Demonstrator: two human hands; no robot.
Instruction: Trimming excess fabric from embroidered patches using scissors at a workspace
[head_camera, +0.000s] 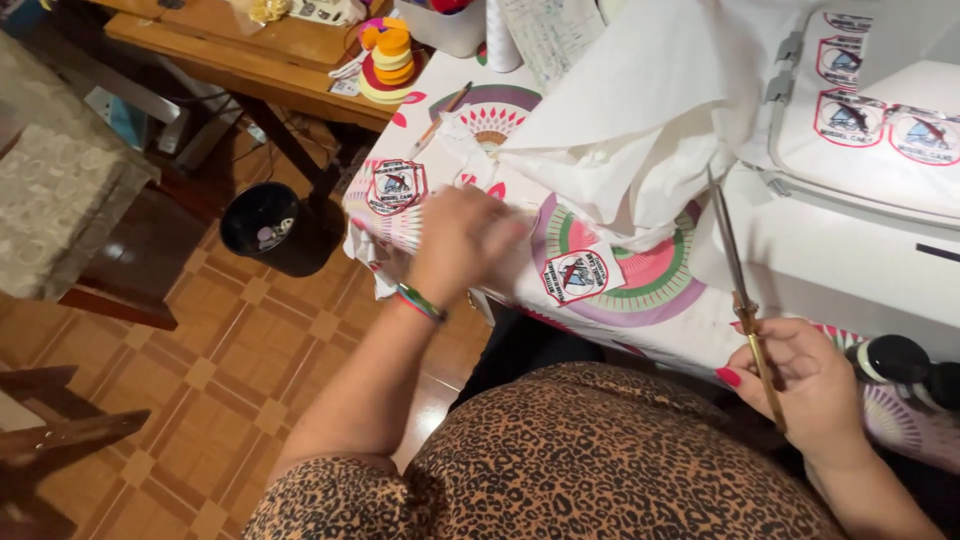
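Gripping slim gold-handled scissors (745, 300), the right hand (810, 385) holds them blades-up while the left hand (462, 240) rests on white fabric.

Right fingers (745, 372) are closed around the scissors' handle, near the counter's front edge, the blades rising toward a bunched white cloth (630, 120). The left hand is blurred, so whether its fingers are open or curled cannot be told; it lies on a white piece (385, 215) beside a round embroidered patch (397, 187). A second patch (577, 275) lies between the hands on the patterned counter (655, 285). A white embroidery machine (850, 240) stands behind the scissors.
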